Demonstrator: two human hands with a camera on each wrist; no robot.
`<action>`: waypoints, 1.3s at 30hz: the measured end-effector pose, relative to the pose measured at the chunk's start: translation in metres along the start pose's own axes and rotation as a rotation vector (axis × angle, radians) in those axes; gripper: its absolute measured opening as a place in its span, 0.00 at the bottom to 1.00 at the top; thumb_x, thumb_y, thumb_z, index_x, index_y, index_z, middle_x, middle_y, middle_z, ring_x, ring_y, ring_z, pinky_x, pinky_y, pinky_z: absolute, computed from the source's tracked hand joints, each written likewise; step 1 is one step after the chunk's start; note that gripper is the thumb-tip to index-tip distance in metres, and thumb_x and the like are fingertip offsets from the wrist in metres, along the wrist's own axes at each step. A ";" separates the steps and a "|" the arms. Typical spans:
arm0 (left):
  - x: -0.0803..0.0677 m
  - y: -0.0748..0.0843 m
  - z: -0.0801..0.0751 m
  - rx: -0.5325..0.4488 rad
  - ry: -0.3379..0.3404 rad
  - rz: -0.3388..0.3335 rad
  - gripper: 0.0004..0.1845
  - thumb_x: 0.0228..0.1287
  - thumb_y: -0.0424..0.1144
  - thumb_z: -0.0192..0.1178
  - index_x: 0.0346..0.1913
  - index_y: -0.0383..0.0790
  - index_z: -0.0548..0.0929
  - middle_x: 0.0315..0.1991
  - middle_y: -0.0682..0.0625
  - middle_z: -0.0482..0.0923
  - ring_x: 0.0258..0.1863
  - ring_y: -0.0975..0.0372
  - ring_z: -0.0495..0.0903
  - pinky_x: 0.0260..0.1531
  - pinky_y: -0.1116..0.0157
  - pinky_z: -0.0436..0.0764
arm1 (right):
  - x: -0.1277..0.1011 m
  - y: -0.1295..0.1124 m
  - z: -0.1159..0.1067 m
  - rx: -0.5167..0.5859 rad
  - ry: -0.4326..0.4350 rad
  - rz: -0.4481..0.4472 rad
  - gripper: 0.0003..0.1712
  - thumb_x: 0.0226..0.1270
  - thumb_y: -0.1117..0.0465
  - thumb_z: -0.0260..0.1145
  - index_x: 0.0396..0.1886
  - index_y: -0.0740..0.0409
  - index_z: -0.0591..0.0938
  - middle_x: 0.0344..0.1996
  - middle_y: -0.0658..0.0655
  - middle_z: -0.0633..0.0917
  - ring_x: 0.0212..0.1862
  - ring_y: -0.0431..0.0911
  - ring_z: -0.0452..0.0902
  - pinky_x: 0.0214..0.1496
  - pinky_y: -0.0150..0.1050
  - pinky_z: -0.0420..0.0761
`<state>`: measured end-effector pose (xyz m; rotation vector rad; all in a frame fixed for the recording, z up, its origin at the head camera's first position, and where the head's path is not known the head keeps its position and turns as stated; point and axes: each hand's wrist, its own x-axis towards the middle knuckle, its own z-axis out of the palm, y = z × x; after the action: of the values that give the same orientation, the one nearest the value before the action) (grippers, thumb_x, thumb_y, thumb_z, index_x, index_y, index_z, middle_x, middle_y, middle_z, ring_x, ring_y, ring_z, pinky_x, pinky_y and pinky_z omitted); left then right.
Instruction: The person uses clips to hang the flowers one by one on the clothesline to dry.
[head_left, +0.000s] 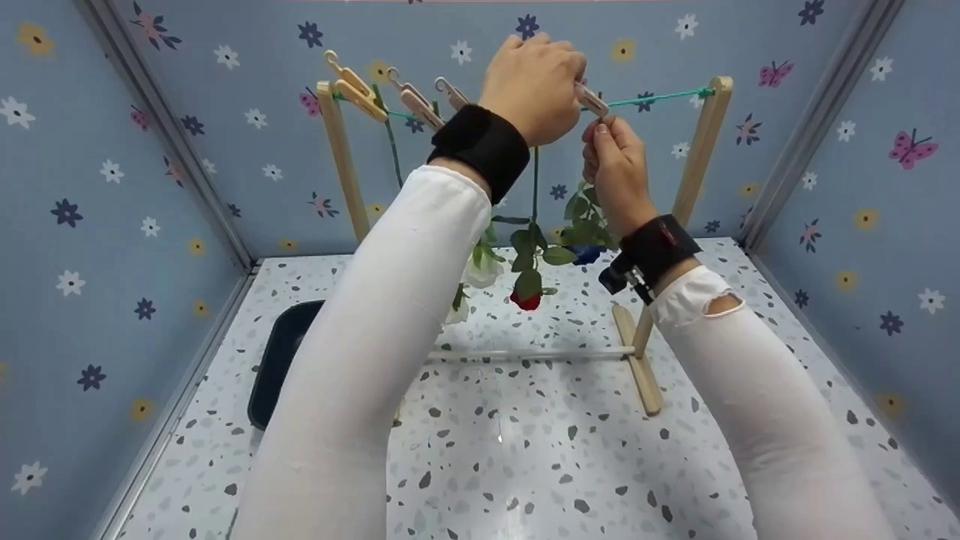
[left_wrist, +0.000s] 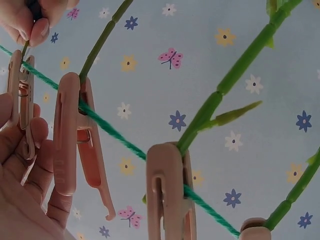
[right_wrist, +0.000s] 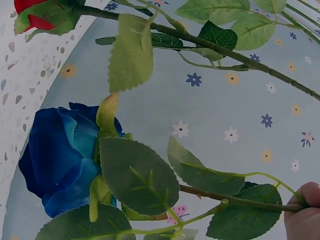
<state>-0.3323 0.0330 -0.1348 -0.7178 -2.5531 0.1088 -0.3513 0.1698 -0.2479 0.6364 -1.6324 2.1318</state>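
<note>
My left hand grips a pale pink clothespin at the green line. Just beside it, my right hand pinches the stem of a blue rose, which hangs head down. In the left wrist view that stem's end meets the top of the clothespin, at the line. More clothespins clip other stems along the line to the left. A red rose and a white rose hang head down; my left forearm hides part of the row.
The line runs between two wooden posts of a rack, with a pale bar low between its feet. A dark bin stands on the speckled surface at the left, partly behind my sleeve. Flower-patterned walls enclose the space.
</note>
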 end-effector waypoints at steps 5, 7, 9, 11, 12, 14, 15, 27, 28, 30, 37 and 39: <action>0.002 0.002 0.000 0.018 -0.019 -0.001 0.20 0.68 0.44 0.31 0.52 0.48 0.73 0.48 0.53 0.72 0.50 0.58 0.66 0.54 0.58 0.58 | 0.001 0.001 0.000 0.013 0.001 0.005 0.13 0.71 0.61 0.43 0.34 0.66 0.70 0.18 0.56 0.60 0.17 0.44 0.52 0.18 0.34 0.53; 0.002 0.002 0.001 0.020 -0.024 -0.002 0.20 0.68 0.44 0.30 0.51 0.48 0.73 0.48 0.53 0.71 0.50 0.58 0.66 0.54 0.58 0.58 | 0.001 0.001 0.000 0.022 -0.006 0.005 0.13 0.71 0.61 0.42 0.34 0.66 0.69 0.18 0.56 0.60 0.17 0.44 0.52 0.18 0.34 0.53; 0.002 0.003 0.001 0.023 -0.027 0.000 0.20 0.68 0.44 0.30 0.51 0.47 0.73 0.48 0.52 0.71 0.50 0.57 0.66 0.54 0.58 0.59 | 0.001 0.002 0.000 0.022 -0.011 0.001 0.13 0.71 0.61 0.42 0.34 0.67 0.69 0.18 0.56 0.60 0.17 0.44 0.52 0.18 0.34 0.53; 0.002 0.003 0.001 0.025 -0.030 0.001 0.20 0.68 0.44 0.30 0.51 0.47 0.72 0.48 0.52 0.71 0.51 0.57 0.66 0.54 0.58 0.59 | 0.000 0.003 -0.001 0.022 -0.016 -0.004 0.14 0.71 0.61 0.41 0.35 0.67 0.69 0.18 0.56 0.60 0.17 0.44 0.51 0.18 0.34 0.53; 0.002 0.003 0.000 0.027 -0.032 0.001 0.20 0.68 0.44 0.30 0.51 0.47 0.72 0.48 0.52 0.71 0.51 0.57 0.65 0.54 0.58 0.58 | 0.000 0.003 -0.001 0.021 -0.019 -0.008 0.14 0.71 0.61 0.41 0.35 0.67 0.69 0.18 0.56 0.60 0.18 0.44 0.51 0.18 0.35 0.52; 0.001 0.003 0.000 0.031 -0.034 0.004 0.20 0.68 0.45 0.30 0.52 0.46 0.71 0.49 0.52 0.71 0.52 0.57 0.65 0.55 0.57 0.58 | -0.001 0.004 -0.002 0.019 -0.024 -0.014 0.14 0.71 0.61 0.40 0.35 0.68 0.69 0.18 0.57 0.60 0.18 0.44 0.51 0.19 0.36 0.52; 0.001 0.003 -0.001 0.032 -0.034 0.005 0.20 0.68 0.45 0.30 0.52 0.46 0.71 0.49 0.52 0.71 0.53 0.57 0.65 0.55 0.57 0.57 | -0.001 0.004 -0.002 0.022 -0.026 -0.015 0.14 0.71 0.62 0.40 0.35 0.68 0.69 0.18 0.57 0.60 0.18 0.44 0.51 0.19 0.36 0.52; -0.001 0.000 -0.001 0.053 -0.064 0.015 0.21 0.69 0.48 0.29 0.53 0.47 0.69 0.50 0.51 0.69 0.53 0.55 0.61 0.53 0.57 0.56 | -0.001 0.005 0.001 0.029 -0.024 -0.016 0.14 0.71 0.61 0.40 0.35 0.68 0.68 0.17 0.58 0.60 0.18 0.45 0.51 0.21 0.40 0.51; -0.002 -0.001 0.000 0.061 -0.067 0.018 0.21 0.69 0.48 0.28 0.53 0.46 0.69 0.50 0.51 0.69 0.53 0.55 0.61 0.53 0.56 0.56 | -0.002 0.005 0.000 0.028 -0.023 -0.015 0.14 0.71 0.62 0.40 0.35 0.68 0.68 0.18 0.58 0.60 0.18 0.45 0.51 0.21 0.40 0.51; -0.002 -0.001 0.000 0.077 -0.073 0.024 0.22 0.69 0.49 0.27 0.54 0.46 0.68 0.51 0.50 0.68 0.55 0.54 0.60 0.55 0.56 0.55 | -0.002 0.005 0.000 0.029 -0.024 -0.014 0.14 0.71 0.62 0.41 0.35 0.68 0.68 0.18 0.58 0.60 0.18 0.45 0.51 0.20 0.39 0.51; -0.002 -0.003 0.004 0.080 -0.073 0.042 0.25 0.69 0.49 0.26 0.59 0.42 0.65 0.55 0.48 0.65 0.58 0.55 0.59 0.58 0.56 0.54 | -0.004 0.005 -0.002 0.029 -0.035 -0.006 0.14 0.71 0.61 0.41 0.35 0.68 0.69 0.18 0.57 0.60 0.18 0.46 0.52 0.19 0.36 0.56; -0.002 -0.003 0.005 0.060 -0.064 0.044 0.25 0.69 0.50 0.27 0.59 0.42 0.65 0.55 0.48 0.65 0.58 0.55 0.59 0.58 0.57 0.55 | -0.005 0.005 -0.003 0.015 -0.036 -0.008 0.14 0.71 0.61 0.41 0.35 0.67 0.69 0.18 0.58 0.61 0.19 0.47 0.53 0.20 0.37 0.57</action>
<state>-0.3346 0.0292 -0.1396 -0.7595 -2.5831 0.2254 -0.3499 0.1710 -0.2551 0.6886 -1.6307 2.1406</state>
